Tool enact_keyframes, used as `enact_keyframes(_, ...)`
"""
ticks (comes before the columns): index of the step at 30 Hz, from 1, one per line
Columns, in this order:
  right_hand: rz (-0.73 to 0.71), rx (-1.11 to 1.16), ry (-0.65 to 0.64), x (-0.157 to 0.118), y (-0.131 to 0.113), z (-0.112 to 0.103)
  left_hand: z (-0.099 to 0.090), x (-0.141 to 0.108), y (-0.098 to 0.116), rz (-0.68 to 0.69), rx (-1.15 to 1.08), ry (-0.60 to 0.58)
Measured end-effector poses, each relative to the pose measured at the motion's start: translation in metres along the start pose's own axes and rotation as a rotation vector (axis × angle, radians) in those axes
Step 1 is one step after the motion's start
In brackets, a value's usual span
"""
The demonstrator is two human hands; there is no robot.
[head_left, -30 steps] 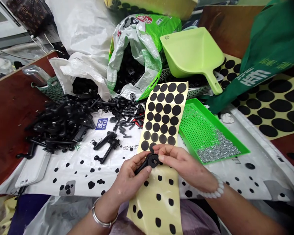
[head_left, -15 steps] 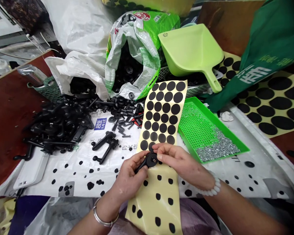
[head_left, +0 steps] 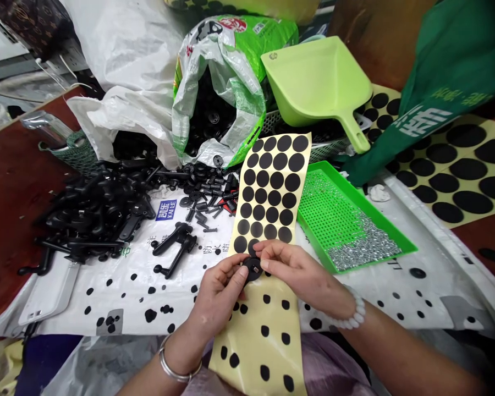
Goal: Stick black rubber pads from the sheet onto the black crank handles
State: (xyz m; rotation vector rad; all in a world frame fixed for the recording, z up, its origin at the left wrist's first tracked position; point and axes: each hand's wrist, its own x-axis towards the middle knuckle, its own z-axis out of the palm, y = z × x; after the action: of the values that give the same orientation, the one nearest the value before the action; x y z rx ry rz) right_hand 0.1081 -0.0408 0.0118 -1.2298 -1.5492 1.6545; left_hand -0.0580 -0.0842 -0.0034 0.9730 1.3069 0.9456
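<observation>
My left hand (head_left: 220, 294) is closed around a black crank handle (head_left: 253, 269), its thumb lying along the round end, which faces up with a small metal-like square in it. The handle's arm is mostly hidden by that hand. At the round end's right edge are the bent fingertips of my right hand (head_left: 301, 272); whether a sticker is between them I cannot make out. Beneath both hands runs a yellowish backing sheet (head_left: 259, 360). Round black stickers (head_left: 276, 180) fill its far half in rows, and small black spots dot the near half.
Left lies a heap of black crank handles (head_left: 94, 212), with two more handles (head_left: 177, 242) apart from it. A green tray (head_left: 317, 217) holds small metal pieces (head_left: 365, 245) at right. Behind stand an open bag (head_left: 253, 104) of black parts and a lime dustpan (head_left: 322, 82).
My left thumb has moved up onto the round end, and the handle's arm now shows less. The right fingertips stay at its edge. The whole view has shifted slightly.
</observation>
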Motion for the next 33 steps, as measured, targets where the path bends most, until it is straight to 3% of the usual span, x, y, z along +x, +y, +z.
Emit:
enact_keyframes(12,-0.218,-0.325,0.201,-0.004,0.011,0.011,0.001,0.0,-0.005,0.026,0.02,0.027)
enact_keyframes(15,-0.366,-0.464,0.341,-0.008,0.01,0.013,0.001,0.0,-0.007,0.035,0.034,0.035)
enact_keyframes(17,-0.361,-0.475,0.422,-0.009,0.01,0.013,0.0,-0.001,-0.008,0.045,0.037,0.03)
enact_keyframes(19,-0.237,-0.336,0.34,-0.007,0.009,0.011,-0.001,-0.002,-0.01,0.068,0.046,0.009)
enact_keyframes(22,-0.062,-0.008,0.054,-0.002,0.009,0.008,-0.004,-0.003,-0.012,0.115,0.073,-0.022)
enact_keyframes(26,-0.031,0.169,-0.073,0.001,0.008,0.01,-0.006,-0.004,-0.009,0.126,0.056,-0.015)
enact_keyframes(30,-0.134,-0.002,-0.065,-0.004,0.007,0.016,-0.011,-0.005,0.0,0.102,0.093,0.05)
enact_keyframes(33,-0.268,-0.298,-0.002,-0.008,0.009,0.012,-0.027,-0.004,0.003,0.17,0.299,0.214)
